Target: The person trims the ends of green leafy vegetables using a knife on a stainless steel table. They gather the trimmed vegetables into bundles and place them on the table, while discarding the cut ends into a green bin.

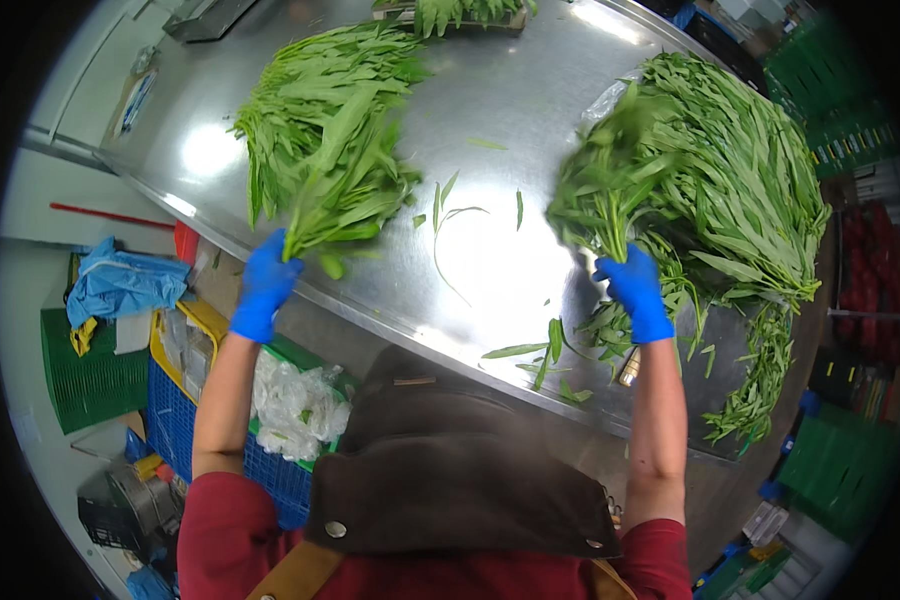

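Blue-gloved, my left hand [266, 285] grips the stems of a bunch of long-leaved greens [337, 214], which look like water spinach. That bunch overlaps the lower part of a big leafy pile [330, 97] on the left of the steel table [487, 270]. My right hand [634, 292], gloved in blue too, is shut around the stems of a second bunch [607, 180], blurred at its top. Right beside it spreads a larger heap of the same greens [735, 165]. A tool handle [630, 367], partly hidden, lies by my right wrist.
Loose leaves [547, 349] and trimmed stems are scattered across the steel. At the far edge stands a crate [487, 19] with more greens. Below the table's left edge are a green crate of plastic bags [300, 405] and a blue crate [169, 409]. Green crates [836, 465] are stacked at right.
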A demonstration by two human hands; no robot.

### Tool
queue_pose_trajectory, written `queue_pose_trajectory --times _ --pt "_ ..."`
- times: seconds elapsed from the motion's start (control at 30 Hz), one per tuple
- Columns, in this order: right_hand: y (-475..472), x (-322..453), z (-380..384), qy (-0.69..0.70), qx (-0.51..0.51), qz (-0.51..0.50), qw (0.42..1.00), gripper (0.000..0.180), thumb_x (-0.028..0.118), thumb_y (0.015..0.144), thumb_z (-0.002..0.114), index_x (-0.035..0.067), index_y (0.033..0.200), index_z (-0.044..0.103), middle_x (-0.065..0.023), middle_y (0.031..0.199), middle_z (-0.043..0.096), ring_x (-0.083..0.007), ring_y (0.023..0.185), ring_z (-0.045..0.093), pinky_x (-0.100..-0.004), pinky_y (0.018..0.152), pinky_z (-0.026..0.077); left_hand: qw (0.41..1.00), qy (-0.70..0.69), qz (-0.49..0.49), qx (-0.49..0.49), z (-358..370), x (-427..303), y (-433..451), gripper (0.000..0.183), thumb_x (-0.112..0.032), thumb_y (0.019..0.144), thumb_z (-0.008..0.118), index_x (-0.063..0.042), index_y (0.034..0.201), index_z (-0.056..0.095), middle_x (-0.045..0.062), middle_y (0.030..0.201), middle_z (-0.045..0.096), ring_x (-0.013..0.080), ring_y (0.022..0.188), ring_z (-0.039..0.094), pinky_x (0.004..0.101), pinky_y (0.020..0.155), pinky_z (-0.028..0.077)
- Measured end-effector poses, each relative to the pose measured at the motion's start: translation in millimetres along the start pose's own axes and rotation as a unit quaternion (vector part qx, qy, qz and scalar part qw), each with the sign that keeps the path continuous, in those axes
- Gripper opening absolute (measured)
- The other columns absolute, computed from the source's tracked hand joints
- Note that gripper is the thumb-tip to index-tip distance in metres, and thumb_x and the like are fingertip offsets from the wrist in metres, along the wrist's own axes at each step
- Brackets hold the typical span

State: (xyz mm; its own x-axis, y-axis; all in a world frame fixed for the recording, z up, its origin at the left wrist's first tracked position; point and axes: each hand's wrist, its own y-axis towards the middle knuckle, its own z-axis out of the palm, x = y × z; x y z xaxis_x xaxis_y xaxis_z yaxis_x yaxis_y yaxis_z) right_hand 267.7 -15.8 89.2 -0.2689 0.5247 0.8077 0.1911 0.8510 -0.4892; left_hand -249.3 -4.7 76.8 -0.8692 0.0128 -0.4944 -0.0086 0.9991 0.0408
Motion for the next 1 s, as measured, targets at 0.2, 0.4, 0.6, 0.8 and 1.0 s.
queue_pose_trajectory --times 0.2,0.4,0.6,0.8,1.0 --pt "-30.3 76.3 11.4 0.276 -0.030 -0.131 0.952 0.022 0.024 0.083 0.066 0.003 0.090 0.065 -0.0063 0.080 0.067 -0.0086 0.053 0.052 -0.0239 0.047 0.039 0.857 -0.485 -0.169 0.029 -50.8 -117.3 37.2 0.028 -0.010 0.078 0.064 -0.002 0.105 0.061 0.006 0.072 0.060 0.0109 0.052 0.056 0.0236 0.046 0.046" --pt "-33.8 16.4 154.6 0.284 0.131 0.019 0.950 0.029 0.029 0.087 0.063 0.003 0.100 0.062 -0.0040 0.080 0.064 -0.0107 0.066 0.057 -0.0238 0.059 0.045 0.702 -0.601 -0.260 0.281 104.3 -160.4 -0.3 0.028 -0.019 0.085 0.067 -0.003 0.107 0.060 0.007 0.088 0.064 0.0150 0.075 0.063 0.0262 0.063 0.051" --pt "-44.3 -19.5 160.0 0.130 0.120 -0.029 0.984 0.050 0.043 0.086 0.063 0.002 0.114 0.056 -0.0104 0.093 0.065 -0.0175 0.080 0.061 -0.0319 0.072 0.049 0.588 -0.668 -0.318 0.328 149.6 -150.0 -41.8 0.040 -0.020 0.088 0.063 0.000 0.121 0.054 0.009 0.108 0.063 0.0174 0.094 0.062 0.0305 0.082 0.052" --pt "-27.5 -42.2 163.1 -0.151 0.071 -0.223 0.960 0.067 0.052 0.079 0.066 0.001 0.120 0.051 -0.0218 0.107 0.061 -0.0371 0.098 0.060 -0.0405 0.087 0.046 0.599 -0.687 -0.283 0.297 176.5 -161.7 -43.9 0.044 -0.013 0.086 0.062 0.001 0.126 0.050 0.013 0.112 0.062 0.0211 0.093 0.064 0.0341 0.080 0.054" --pt "-14.5 -44.4 113.7 -0.015 0.085 -0.125 0.988 0.052 0.042 0.085 0.063 0.007 0.124 0.057 -0.0168 0.105 0.064 -0.0321 0.097 0.062 -0.0368 0.087 0.047 0.628 -0.653 -0.288 0.312 148.7 -166.6 -41.3 0.040 -0.006 0.077 0.065 0.002 0.116 0.057 0.012 0.099 0.065 0.0202 0.077 0.065 0.0328 0.068 0.055"
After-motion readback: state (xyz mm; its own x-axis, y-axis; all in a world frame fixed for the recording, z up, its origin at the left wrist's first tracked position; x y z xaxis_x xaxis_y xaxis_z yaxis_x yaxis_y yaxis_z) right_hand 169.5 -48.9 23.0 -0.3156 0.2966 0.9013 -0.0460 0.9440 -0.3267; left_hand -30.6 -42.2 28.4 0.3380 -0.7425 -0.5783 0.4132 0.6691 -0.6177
